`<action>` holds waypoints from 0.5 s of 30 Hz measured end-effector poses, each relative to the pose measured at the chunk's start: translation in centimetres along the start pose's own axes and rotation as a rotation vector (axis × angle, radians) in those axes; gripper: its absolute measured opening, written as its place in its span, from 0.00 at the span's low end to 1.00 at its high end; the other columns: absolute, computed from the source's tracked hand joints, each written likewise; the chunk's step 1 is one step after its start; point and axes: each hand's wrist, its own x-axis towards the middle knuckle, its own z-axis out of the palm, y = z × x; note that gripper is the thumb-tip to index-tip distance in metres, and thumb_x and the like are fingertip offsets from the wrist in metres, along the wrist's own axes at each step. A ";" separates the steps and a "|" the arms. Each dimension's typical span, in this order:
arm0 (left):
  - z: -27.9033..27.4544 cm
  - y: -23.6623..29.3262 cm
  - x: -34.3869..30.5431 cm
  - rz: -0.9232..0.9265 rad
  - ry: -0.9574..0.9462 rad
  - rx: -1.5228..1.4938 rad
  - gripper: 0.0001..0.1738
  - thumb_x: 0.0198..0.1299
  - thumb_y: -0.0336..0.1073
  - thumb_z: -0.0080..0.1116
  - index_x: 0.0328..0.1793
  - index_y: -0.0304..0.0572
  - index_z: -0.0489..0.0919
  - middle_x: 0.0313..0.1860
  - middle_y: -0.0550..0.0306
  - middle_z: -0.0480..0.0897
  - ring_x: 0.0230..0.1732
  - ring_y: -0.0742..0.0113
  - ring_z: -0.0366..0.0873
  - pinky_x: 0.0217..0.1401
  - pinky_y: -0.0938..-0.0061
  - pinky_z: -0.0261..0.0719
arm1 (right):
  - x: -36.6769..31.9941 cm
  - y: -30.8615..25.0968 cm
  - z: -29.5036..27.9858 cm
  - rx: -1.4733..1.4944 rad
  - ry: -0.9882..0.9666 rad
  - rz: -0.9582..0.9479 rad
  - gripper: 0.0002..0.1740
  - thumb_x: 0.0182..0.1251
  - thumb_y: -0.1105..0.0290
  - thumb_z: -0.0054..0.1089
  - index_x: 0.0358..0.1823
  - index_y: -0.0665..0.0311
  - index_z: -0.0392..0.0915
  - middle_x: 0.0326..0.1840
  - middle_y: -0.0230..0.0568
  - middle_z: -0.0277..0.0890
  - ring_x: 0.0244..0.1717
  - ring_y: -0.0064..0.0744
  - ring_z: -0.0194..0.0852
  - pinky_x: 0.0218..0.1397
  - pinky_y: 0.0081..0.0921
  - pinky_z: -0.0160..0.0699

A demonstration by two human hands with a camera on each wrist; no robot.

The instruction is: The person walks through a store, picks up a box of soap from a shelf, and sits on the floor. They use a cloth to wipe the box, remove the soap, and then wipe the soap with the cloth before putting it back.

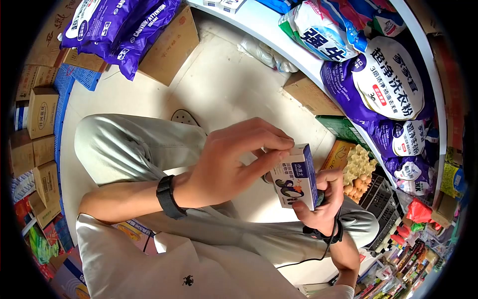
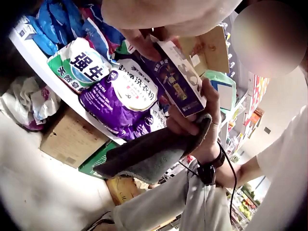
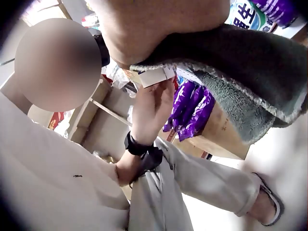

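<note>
A small white and purple cardboard box (image 1: 294,179) with printed characters and a cartoon is held upright in front of the lap. My left hand (image 1: 244,154) reaches over from the left, thumb and fingertips pinching the box's upper end. From the right, my right hand (image 1: 322,202) grips the lower part, its thumb across the printed front. A dark grey cloth (image 2: 154,156) is also in the right hand, hanging below the box in the left wrist view. In the right wrist view the cloth (image 3: 240,82) covers much of the right hand's fingers.
Purple and white bags of washing powder (image 1: 388,79) line a curved white shelf (image 1: 269,35) on the right. An egg tray (image 1: 361,167) with eggs stands beyond the right knee. Cardboard boxes (image 1: 45,114) stack up along the left. A black cable (image 1: 318,256) trails from the right wrist.
</note>
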 end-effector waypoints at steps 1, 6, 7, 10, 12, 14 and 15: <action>0.0 0.1 0.0 0.021 0.007 0.024 0.09 0.62 0.21 0.68 0.48 0.37 0.88 0.49 0.48 0.89 0.43 0.61 0.89 0.43 0.73 0.86 | 0.0 -0.1 0.1 -0.003 0.002 -0.005 0.33 0.53 0.75 0.81 0.50 0.65 0.61 0.38 0.47 0.87 0.41 0.28 0.88 0.45 0.20 0.81; -0.2 0.8 0.2 0.140 -0.039 -0.004 0.14 0.57 0.23 0.73 0.50 0.39 0.90 0.50 0.49 0.89 0.44 0.59 0.89 0.43 0.71 0.86 | -0.2 0.4 0.2 -0.054 -0.018 -0.033 0.34 0.54 0.74 0.82 0.51 0.65 0.61 0.40 0.48 0.88 0.42 0.27 0.89 0.44 0.21 0.82; -0.2 0.9 0.2 0.166 -0.043 -0.019 0.15 0.55 0.24 0.75 0.50 0.39 0.90 0.50 0.49 0.89 0.45 0.59 0.89 0.43 0.71 0.86 | -0.2 0.6 0.3 -0.060 -0.014 -0.035 0.34 0.54 0.75 0.82 0.51 0.64 0.61 0.40 0.48 0.88 0.42 0.27 0.89 0.44 0.22 0.82; -0.3 0.6 0.8 0.313 -0.065 -0.035 0.18 0.53 0.26 0.79 0.52 0.38 0.88 0.51 0.48 0.89 0.46 0.59 0.89 0.45 0.69 0.87 | -0.6 1.1 0.7 -0.002 -0.001 -0.006 0.36 0.52 0.76 0.83 0.52 0.64 0.61 0.42 0.45 0.87 0.42 0.26 0.87 0.45 0.22 0.81; -0.5 1.5 0.2 0.123 -0.059 -0.124 0.21 0.52 0.27 0.81 0.52 0.37 0.86 0.51 0.46 0.88 0.48 0.58 0.89 0.46 0.69 0.88 | -0.5 1.2 1.0 0.064 0.020 -0.008 0.36 0.51 0.77 0.83 0.52 0.63 0.61 0.42 0.44 0.87 0.42 0.24 0.86 0.45 0.21 0.80; -0.6 1.7 -0.1 0.056 -0.050 -0.171 0.22 0.51 0.27 0.82 0.51 0.38 0.84 0.52 0.44 0.88 0.50 0.57 0.89 0.46 0.69 0.88 | -0.5 1.1 1.1 0.089 0.032 0.007 0.36 0.51 0.78 0.83 0.52 0.63 0.61 0.43 0.44 0.86 0.42 0.23 0.84 0.46 0.21 0.79; -0.5 1.4 -0.1 0.083 -0.044 -0.175 0.22 0.51 0.27 0.83 0.51 0.38 0.83 0.53 0.43 0.88 0.50 0.57 0.89 0.46 0.70 0.89 | -0.5 1.0 1.1 0.101 0.039 0.016 0.36 0.50 0.78 0.83 0.52 0.63 0.61 0.43 0.44 0.86 0.42 0.23 0.84 0.47 0.21 0.78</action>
